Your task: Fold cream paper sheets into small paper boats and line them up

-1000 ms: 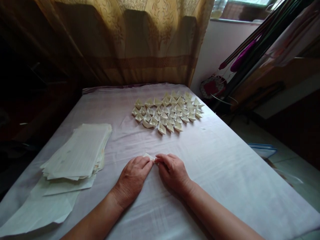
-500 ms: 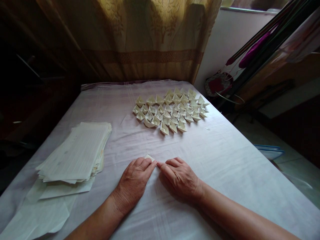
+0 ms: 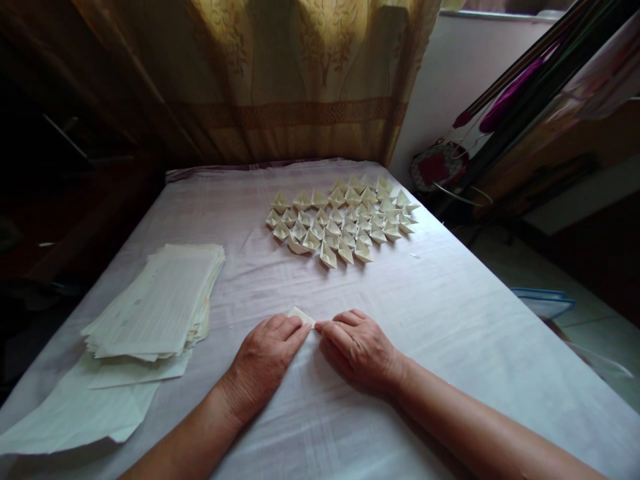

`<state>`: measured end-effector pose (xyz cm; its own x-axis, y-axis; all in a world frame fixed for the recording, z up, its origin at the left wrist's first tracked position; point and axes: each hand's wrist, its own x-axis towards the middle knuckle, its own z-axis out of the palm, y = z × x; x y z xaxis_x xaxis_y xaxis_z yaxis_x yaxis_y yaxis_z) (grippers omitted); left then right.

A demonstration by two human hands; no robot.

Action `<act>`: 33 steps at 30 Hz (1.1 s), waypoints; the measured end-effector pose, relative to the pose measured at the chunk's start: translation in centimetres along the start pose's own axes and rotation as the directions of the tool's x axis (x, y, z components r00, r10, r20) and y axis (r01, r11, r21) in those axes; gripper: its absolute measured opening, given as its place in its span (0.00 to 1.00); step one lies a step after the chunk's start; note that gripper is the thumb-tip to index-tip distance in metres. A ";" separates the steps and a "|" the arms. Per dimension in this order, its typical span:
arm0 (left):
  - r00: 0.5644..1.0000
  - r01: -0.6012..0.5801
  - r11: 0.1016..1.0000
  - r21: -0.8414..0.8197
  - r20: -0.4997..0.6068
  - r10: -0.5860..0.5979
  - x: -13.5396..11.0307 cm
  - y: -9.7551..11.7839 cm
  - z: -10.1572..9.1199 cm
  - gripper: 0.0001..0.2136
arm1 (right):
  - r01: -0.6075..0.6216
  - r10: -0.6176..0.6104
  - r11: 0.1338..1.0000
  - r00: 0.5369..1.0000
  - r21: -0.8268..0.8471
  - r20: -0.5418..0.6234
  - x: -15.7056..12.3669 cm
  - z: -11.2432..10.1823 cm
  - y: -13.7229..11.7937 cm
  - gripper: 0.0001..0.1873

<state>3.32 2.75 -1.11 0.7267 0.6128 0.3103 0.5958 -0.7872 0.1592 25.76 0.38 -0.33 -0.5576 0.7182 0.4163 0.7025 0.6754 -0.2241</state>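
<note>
A small folded piece of paper (image 3: 301, 315) lies on the cloth-covered table, mostly hidden beneath my left hand (image 3: 270, 350). The fingers of that hand are closed together and press the paper down, the thumb along its near edge. From the other side my right hand (image 3: 357, 350) pinches the paper's right corner, its other fingers curled under. Both hands meet at that corner. Beyond them several folded paper boats (image 3: 333, 230) stand in close rows.
To the left sits a stack of lined paper sheets (image 3: 150, 300), with loose sheets (image 3: 90, 407) sticking out below it toward me. A patterned curtain (image 3: 300, 80) hangs behind the table (image 3: 240, 273). A bag (image 3: 437, 167) and poles are past the right edge.
My hands stay at almost the same spot, and slightly more of the folded paper shows above the left fingers. The whole view has shifted a little.
</note>
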 end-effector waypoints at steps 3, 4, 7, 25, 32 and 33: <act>1.000 -0.004 1.000 -0.002 0.023 0.004 0.2 -0.1 -0.4 0.15 | 0.004 -0.004 1.000 1.000 -0.011 0.024 0.4 0.3 0.5 0.09; 0.999 -0.007 1.000 0.005 0.037 0.007 0.4 -0.2 -0.5 0.15 | 0.014 -0.014 1.000 0.999 -0.017 0.033 0.6 0.4 0.6 0.09; 0.998 -0.036 0.998 0.054 0.062 0.033 1.2 -0.5 -0.6 0.13 | 0.040 -0.037 0.998 0.998 -0.045 0.059 1.4 0.7 1.0 0.09; 0.909 0.380 0.925 -0.021 -0.174 -0.378 -1.6 -3.4 -1.0 0.10 | 0.019 -0.020 1.000 1.000 -0.024 -0.023 1.2 1.2 0.0 0.10; 0.871 0.459 0.883 -0.097 -0.150 -0.469 -0.6 -2.2 -0.6 0.07 | 0.043 -0.043 0.998 0.999 0.042 -0.010 1.2 1.0 0.1 0.13; 0.872 0.457 0.885 -0.094 -0.149 -0.466 -0.6 -2.2 -0.6 0.07 | 0.054 -0.054 0.997 0.999 0.052 -0.006 1.2 1.0 0.1 0.14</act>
<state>1.36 4.09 -1.12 0.3053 0.8909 0.3363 0.8269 -0.4231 0.3703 24.68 1.46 -0.74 -0.5922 0.6798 0.4327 0.6472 0.7211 -0.2472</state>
